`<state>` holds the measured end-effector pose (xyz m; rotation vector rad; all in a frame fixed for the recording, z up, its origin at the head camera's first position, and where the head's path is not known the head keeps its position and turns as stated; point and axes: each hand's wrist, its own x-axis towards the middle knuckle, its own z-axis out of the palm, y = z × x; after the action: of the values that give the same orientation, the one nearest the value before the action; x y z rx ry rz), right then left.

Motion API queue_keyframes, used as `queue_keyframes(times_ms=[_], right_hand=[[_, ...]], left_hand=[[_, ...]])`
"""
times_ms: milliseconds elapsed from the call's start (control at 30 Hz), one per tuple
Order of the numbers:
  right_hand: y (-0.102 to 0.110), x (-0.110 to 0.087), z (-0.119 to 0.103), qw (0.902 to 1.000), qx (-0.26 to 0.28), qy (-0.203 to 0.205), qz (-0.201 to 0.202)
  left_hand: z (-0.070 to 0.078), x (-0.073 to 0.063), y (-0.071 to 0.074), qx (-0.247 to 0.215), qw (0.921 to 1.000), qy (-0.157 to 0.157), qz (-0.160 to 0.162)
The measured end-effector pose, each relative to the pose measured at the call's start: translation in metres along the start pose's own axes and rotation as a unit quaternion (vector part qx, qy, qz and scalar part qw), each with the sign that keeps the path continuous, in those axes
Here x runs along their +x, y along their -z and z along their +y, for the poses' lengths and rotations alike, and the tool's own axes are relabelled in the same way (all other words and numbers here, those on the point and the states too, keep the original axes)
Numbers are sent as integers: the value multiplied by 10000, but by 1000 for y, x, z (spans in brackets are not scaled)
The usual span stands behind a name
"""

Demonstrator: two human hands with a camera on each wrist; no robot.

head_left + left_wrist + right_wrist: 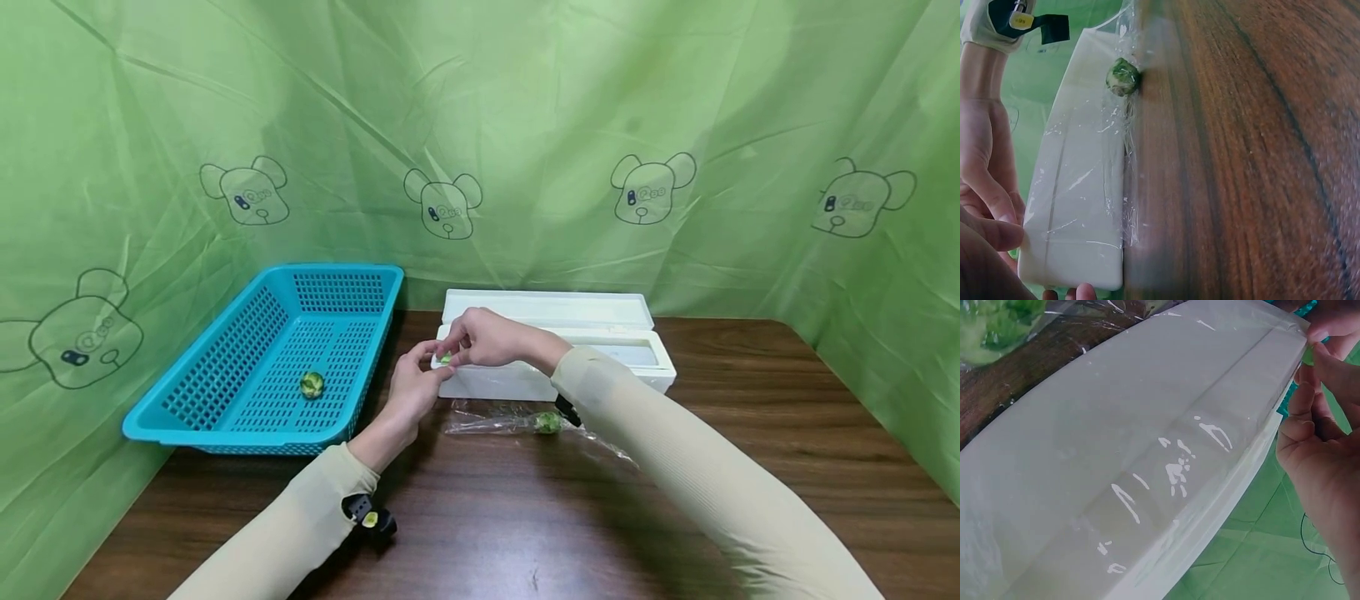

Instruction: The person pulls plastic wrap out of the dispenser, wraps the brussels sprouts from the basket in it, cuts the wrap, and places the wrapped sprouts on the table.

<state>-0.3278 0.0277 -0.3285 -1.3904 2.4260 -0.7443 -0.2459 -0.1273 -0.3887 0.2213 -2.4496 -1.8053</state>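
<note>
White box's point(498, 384) left end is gripped by the left hand point(411, 390), and a little green bit point(446, 358) there is pinched by the right hand point(491, 337), super close. Clear film point(483, 424) and a sprout point(547, 423) are spotted just in front.

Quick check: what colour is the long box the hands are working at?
White; the long box shows best in the head view.
</note>
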Motion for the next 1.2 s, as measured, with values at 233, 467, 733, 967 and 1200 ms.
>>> queue_keyframes(times_ms=[233,467,733,967,1200], right_hand=[[-2,-5,2,9996,-257,65,64],[1,-11,3,9995,-300,16,69],[5,-18,6,9997,-234,-77,-1],[13,-39,18,9996,-100,-261,79],[16,-52,23,9996,210,-176,105]], left_hand=[[-1,-3,1,-57,9999,112,-27],[0,-3,-3,-140,9998,115,-10],[3,-3,-5,-244,9996,118,4],[4,-1,-3,-342,9993,116,76],[2,0,-1,-393,9991,179,37]])
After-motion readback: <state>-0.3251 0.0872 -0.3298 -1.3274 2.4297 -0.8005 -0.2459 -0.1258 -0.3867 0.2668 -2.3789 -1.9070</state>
